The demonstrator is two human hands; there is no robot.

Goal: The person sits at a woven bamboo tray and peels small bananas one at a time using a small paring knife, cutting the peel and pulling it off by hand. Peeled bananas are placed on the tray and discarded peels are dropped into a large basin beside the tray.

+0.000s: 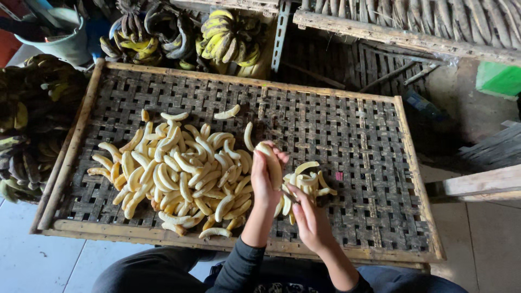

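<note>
Woven bamboo tray [347,130] – rough, matt, peeled bananas [179,173] – smooth, pale

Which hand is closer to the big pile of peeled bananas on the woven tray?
Left. The left hand, holding a peeled banana, is right at the edge of the big pile. The right hand is farther away, beside the small pile.

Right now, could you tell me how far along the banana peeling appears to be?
A large heap of peeled bananas already lies on the woven tray, with a smaller pile beside the hands. The left hand holds one peeled banana upright while the right hand works at its lower end. Unpeeled bunches beyond the tray's far edge remain untouched.
</note>
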